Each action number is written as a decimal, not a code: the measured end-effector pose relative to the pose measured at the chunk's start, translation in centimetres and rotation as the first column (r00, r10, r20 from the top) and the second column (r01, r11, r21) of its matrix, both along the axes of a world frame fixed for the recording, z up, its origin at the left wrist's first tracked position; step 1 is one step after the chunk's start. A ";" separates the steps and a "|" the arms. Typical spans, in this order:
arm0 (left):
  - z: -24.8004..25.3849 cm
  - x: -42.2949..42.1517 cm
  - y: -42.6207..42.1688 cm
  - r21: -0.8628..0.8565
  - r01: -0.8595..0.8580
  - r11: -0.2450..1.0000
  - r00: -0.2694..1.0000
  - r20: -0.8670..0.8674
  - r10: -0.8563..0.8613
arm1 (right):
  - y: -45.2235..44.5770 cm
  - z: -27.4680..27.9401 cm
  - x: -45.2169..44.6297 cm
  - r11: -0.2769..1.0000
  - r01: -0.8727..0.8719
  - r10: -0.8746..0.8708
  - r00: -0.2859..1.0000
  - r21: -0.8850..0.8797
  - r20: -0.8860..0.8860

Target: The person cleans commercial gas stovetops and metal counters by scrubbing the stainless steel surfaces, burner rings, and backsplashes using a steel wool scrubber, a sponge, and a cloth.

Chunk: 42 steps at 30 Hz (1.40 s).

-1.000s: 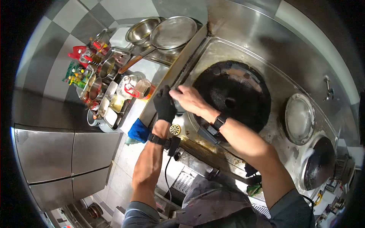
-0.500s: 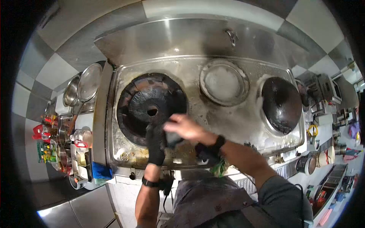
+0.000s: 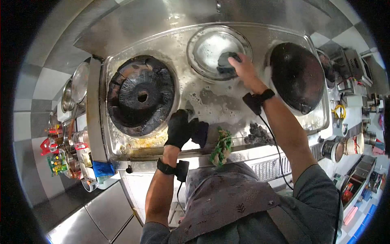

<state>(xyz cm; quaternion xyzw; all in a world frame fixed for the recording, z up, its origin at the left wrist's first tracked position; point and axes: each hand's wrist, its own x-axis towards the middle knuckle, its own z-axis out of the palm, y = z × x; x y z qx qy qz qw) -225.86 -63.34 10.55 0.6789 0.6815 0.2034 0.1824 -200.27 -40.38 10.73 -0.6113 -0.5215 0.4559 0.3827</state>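
Dark cloth, probably soft, light and best held bunched, is gripped by the right hand over the round pan; the left hand's grip is unclear.

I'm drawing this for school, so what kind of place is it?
It looks like a kitchen, maybe a restaurant's. There's a wide steel stove, what looks like a big black wok on its right side, and pans over at the left.
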 end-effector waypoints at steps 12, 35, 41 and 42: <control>-5.6 6.8 -6.4 0.213 0.186 0.959 0.983 -0.047 -0.180 | -21.9 1.5 15.2 0.680 -0.469 0.709 0.226 -0.563 0.667; -4.5 7.6 -4.2 0.005 -0.245 0.970 0.963 0.115 0.242 | 13.1 0.0 0.5 0.761 -0.634 0.128 0.355 0.138 0.926; -1.4 12.0 -7.8 -0.125 -0.605 0.786 0.715 0.347 0.606 | 17.0 -10.0 -2.0 0.708 -0.685 0.352 0.133 -0.170 0.927; -1.2 12.3 -7.7 -0.127 -0.608 0.784 0.713 0.349 0.609 | 17.6 -11.0 -1.5 0.628 -0.747 0.422 0.090 -0.219 0.902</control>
